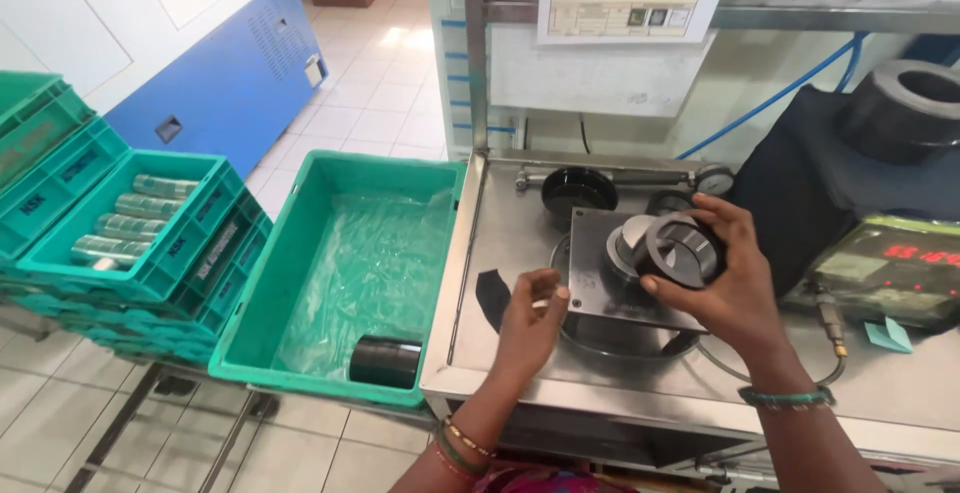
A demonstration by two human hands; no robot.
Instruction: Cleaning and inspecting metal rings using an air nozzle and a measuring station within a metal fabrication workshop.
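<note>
Left hand point(528, 321) hovers free; right hand point(728, 275) apparently grips ring point(683, 249).

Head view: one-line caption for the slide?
Right hand holds a dark ring over the gauge plate on a steel bench; left hand waits beside it, green crate at left.

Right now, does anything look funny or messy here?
One dark ring lies tipped on its side, alone in the plastic-lined green crate. Otherwise nothing looks spilled or broken. The right hand holds another ring at the fixture.

Dark grey ring point(683, 249); green crates point(335, 283); blue cabinet point(235, 78); black cylinder point(386, 361), possibly glossy; steel-grey table point(520, 243).
</note>
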